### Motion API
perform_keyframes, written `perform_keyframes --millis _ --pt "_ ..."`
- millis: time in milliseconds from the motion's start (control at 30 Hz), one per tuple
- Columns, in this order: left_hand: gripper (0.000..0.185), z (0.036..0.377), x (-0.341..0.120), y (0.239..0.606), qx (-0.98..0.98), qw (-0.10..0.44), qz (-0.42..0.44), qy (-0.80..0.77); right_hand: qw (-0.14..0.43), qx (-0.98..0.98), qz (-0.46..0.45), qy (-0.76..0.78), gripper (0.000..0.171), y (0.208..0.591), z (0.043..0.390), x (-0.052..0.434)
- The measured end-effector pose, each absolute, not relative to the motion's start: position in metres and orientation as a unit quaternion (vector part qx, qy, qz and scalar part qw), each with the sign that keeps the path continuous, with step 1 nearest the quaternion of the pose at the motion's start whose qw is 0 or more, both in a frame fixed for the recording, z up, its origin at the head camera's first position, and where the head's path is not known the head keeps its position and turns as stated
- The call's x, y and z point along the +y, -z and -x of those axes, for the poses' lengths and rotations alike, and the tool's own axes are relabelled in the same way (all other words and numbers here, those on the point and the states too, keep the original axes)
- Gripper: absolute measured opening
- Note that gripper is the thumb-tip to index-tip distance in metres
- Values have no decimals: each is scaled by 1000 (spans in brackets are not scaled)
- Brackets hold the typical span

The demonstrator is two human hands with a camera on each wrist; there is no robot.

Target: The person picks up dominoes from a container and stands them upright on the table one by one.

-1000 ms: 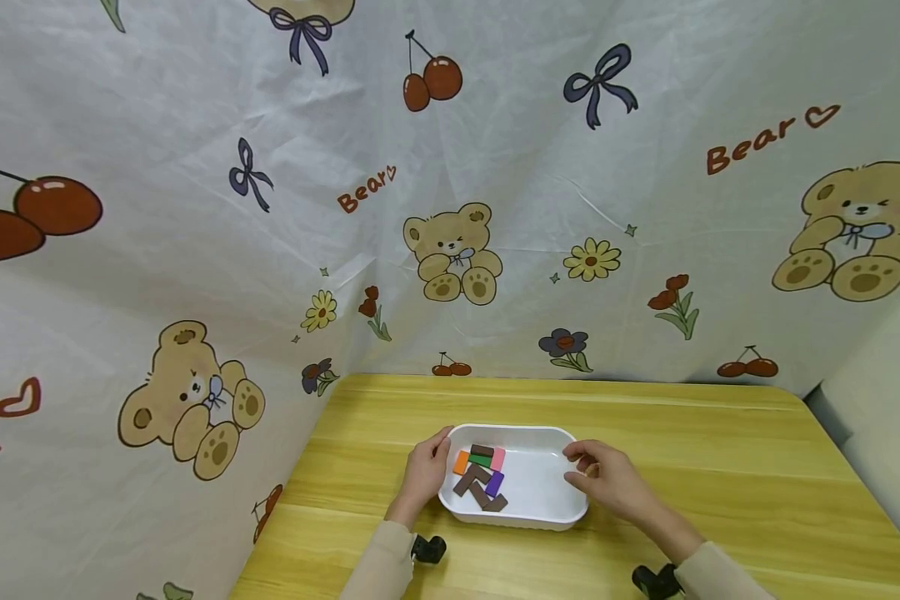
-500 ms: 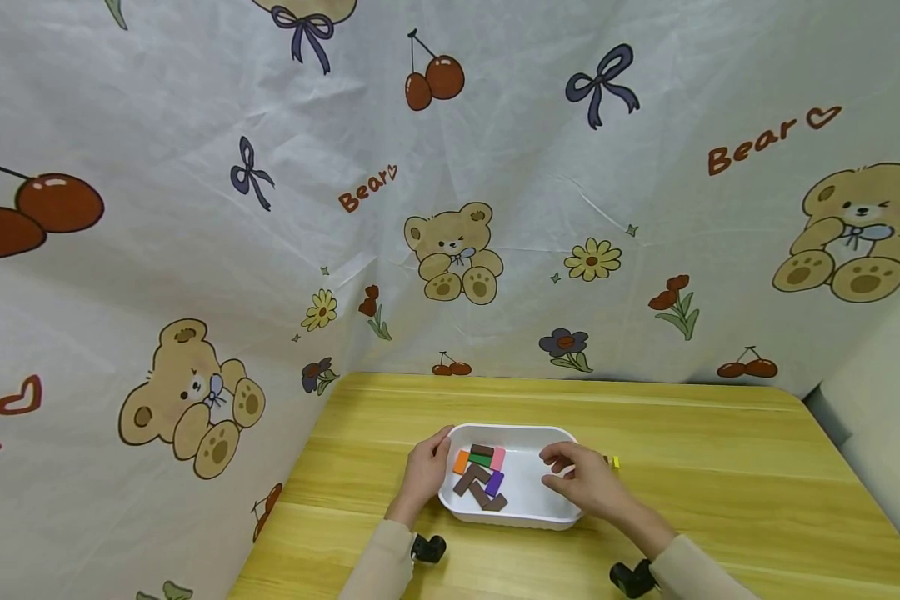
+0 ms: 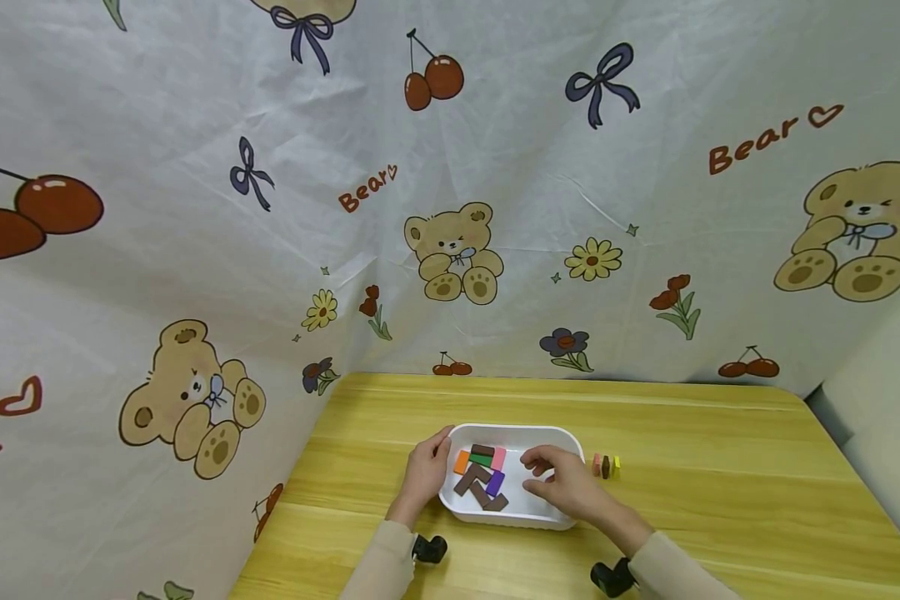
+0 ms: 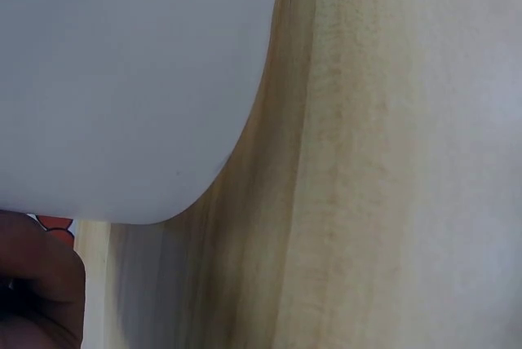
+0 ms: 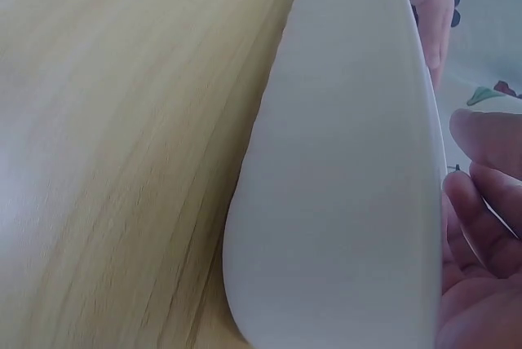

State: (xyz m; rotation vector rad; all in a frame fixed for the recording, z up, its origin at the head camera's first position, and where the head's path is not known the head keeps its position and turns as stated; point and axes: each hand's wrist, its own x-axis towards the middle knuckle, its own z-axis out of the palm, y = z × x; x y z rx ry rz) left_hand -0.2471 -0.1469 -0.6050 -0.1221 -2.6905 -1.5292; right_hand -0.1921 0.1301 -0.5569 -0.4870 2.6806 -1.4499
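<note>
Low in the middle of the head view, a white oval plastic tray (image 3: 528,518) sits on the yellow wooden surface (image 3: 720,508). The left hand (image 3: 423,475) lies against the tray's left end, thumb hooked over the rim and fingers down the outer wall. This reads as a steadying grip, clamped lightly on the tray so that it does not slide while the other hand works inside.

The right hand (image 3: 562,483) hangs over the right half of the tray, fingers loosely curled and pointing left towards the pile. In the right wrist view its fingers (image 5: 481,202) show just past the tray's white wall (image 5: 342,202) with nothing between them, so this grip is apart and empty.

The small flat rectangular blocks (image 3: 482,477) lie bunched in the tray's left half: an orange one, a green one, a pink one, a purple one and several brown ones, some overlapping. The bare right half leaves the reaching hand room to come in.

Just right of the tray, three more small blocks (image 3: 605,467), one pink, one dark brown and one yellow, stand side by side in a short row on the surface, apart from the tray. Their neat line suggests deliberate placing rather than spilling.

A white cloth backdrop printed with bears, cherries and bows (image 3: 450,208) fills the upper frame.
</note>
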Motion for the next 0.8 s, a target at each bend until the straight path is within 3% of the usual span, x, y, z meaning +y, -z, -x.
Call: perform_keyframes --millis 400,800 --pt "37 246 -146 601 -865 10 25 501 36 862 184 470 26 566 197 113" --pt "36 242 -145 595 -863 16 34 504 79 854 198 474 29 570 203 102"
